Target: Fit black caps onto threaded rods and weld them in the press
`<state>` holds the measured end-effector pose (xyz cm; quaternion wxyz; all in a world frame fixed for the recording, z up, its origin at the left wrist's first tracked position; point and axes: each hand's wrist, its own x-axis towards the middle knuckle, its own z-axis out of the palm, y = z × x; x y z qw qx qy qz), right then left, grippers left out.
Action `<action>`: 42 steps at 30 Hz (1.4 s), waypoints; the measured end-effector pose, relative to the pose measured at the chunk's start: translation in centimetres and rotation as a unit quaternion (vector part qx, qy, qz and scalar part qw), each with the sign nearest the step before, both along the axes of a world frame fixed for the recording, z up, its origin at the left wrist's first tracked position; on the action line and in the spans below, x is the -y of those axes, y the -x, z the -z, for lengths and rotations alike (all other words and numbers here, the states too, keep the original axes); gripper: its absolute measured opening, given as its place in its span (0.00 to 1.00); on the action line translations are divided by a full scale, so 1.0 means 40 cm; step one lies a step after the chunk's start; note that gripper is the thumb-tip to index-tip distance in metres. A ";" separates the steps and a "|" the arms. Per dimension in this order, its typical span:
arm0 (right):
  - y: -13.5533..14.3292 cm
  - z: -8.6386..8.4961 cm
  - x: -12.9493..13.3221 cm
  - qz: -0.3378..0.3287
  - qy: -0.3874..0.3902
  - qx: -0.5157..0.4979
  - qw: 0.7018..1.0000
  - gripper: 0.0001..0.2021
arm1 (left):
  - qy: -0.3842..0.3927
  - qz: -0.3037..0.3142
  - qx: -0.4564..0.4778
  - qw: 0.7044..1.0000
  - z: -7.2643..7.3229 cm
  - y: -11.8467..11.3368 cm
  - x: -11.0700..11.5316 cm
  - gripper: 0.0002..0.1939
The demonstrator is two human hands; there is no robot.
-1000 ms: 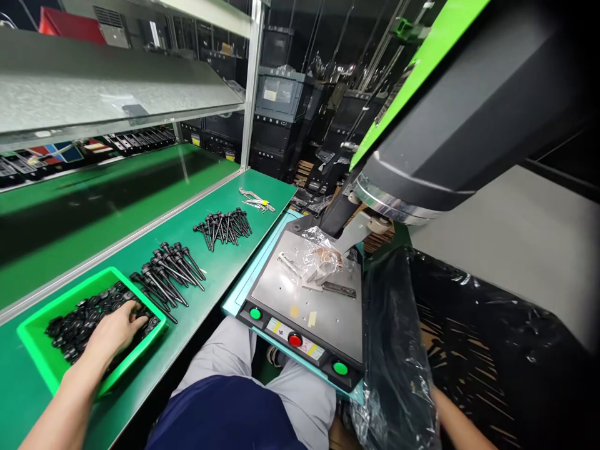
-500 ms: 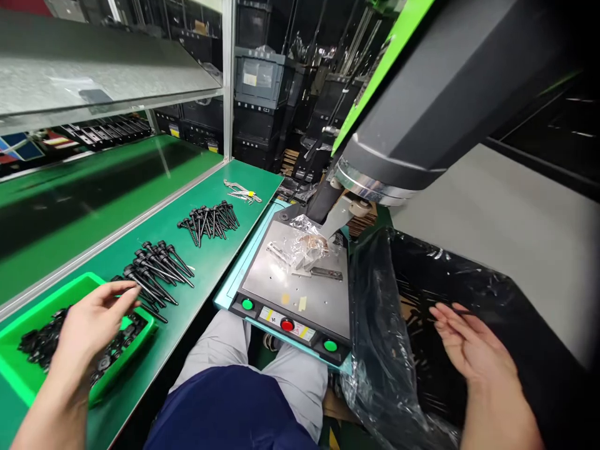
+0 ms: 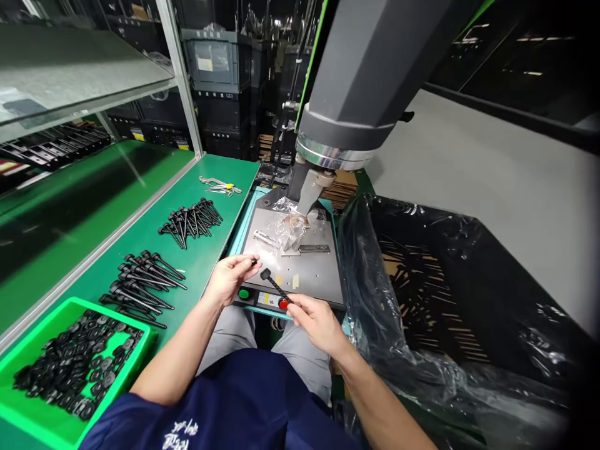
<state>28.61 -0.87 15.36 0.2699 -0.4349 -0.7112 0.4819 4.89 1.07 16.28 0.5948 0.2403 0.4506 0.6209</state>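
Right hand (image 3: 316, 322): fingers closed on one end of a ribbed black rod (image 3: 277, 289), its wide head tilted up toward the left hand. Left hand (image 3: 229, 279): thumb and fingertips pinch a small black piece (image 3: 254, 260), mostly covered; it sits near the rod's head, a gap between them.

To the left hand's near left, a green bin (image 3: 122, 375) holds many loose black round parts (image 3: 60, 362). Close below the left hand's fingers is a green button (image 3: 244, 293); a red button (image 3: 283, 304) shows at the right hand's fingertips, contact not determinable. To the right hand's right, an open container with a plastic liner (image 3: 379, 281) holds dark rods.

Left of the left hand lies one group of rods (image 3: 147, 278), with a second group (image 3: 192, 222) farther off. Beyond both hands are a metal plate (image 3: 323, 275) and, above it, a machine head (image 3: 360, 69). Farthest, a grey crate (image 3: 213, 59) stands stacked.
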 end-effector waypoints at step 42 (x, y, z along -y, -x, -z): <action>0.108 0.063 0.048 0.015 0.329 -0.319 0.889 0.17 | -0.120 0.046 -0.193 0.973 0.032 0.006 0.024 0.16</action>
